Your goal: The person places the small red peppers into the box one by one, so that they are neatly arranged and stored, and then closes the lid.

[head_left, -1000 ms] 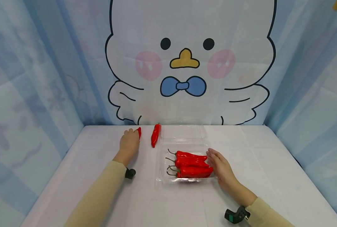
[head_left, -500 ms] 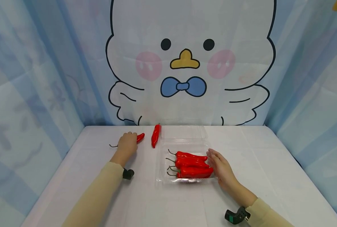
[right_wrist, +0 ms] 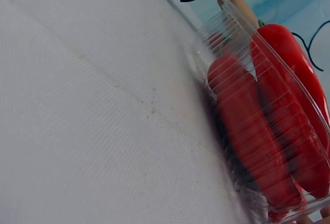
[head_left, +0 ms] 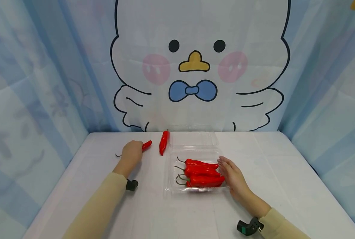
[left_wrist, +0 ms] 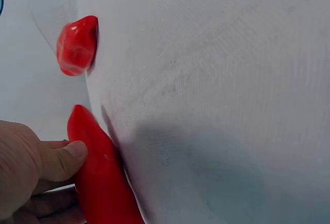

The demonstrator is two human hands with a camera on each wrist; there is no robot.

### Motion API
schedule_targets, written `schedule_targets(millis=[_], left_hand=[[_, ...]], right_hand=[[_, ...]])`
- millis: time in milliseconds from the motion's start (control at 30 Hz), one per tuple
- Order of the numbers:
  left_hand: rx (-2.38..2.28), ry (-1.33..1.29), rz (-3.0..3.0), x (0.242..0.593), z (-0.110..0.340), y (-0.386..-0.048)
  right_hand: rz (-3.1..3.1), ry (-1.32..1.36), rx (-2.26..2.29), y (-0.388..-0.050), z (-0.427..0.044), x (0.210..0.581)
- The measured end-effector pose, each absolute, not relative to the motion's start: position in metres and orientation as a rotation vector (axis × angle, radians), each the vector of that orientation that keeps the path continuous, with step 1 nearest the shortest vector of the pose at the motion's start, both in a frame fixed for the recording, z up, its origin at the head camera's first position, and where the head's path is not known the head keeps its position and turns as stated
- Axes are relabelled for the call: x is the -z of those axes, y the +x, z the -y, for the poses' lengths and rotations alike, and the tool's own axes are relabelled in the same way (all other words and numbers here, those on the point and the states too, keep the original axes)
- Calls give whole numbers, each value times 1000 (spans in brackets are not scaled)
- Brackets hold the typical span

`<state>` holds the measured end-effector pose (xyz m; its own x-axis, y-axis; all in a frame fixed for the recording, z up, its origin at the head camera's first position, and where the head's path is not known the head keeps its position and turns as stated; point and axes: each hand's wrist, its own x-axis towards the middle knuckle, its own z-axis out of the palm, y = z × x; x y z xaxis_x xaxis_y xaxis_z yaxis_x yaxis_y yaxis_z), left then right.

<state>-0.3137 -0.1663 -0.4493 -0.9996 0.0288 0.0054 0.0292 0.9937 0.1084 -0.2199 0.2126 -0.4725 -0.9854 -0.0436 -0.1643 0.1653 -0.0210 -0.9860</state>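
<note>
In the head view my left hand (head_left: 131, 153) holds a red chili pepper (head_left: 146, 145) at the back left, its stem pointing left and its tip right. The left wrist view shows the thumb pressed on that red chili pepper (left_wrist: 100, 177), with fingers behind it. My right hand (head_left: 235, 179) holds the right side of an open clear plastic container (head_left: 171, 191); its thumb is hard to make out. Several red chili peppers (head_left: 202, 171) lie side by side in the container, stems to the left. They show through the ribbed wall (right_wrist: 247, 74) in the right wrist view.
Another red chili pepper (head_left: 163, 143) lies on the white table (head_left: 177, 215), left of the container's raised clear lid (head_left: 192, 139). A printed curtain (head_left: 195, 113) stands behind the table's back edge.
My left hand has drawn slightly left and nearer, and the chili pepper in it has come into fuller view, lying slantwise. My right hand and the container have stayed still.
</note>
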Motion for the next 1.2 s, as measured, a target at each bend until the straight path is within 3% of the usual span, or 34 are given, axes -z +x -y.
schedule_targets(millis=[1200], left_hand=[[78, -246, 2893, 444, 158, -288]], right_hand=[[-2094, 127, 2136, -220, -213, 473]])
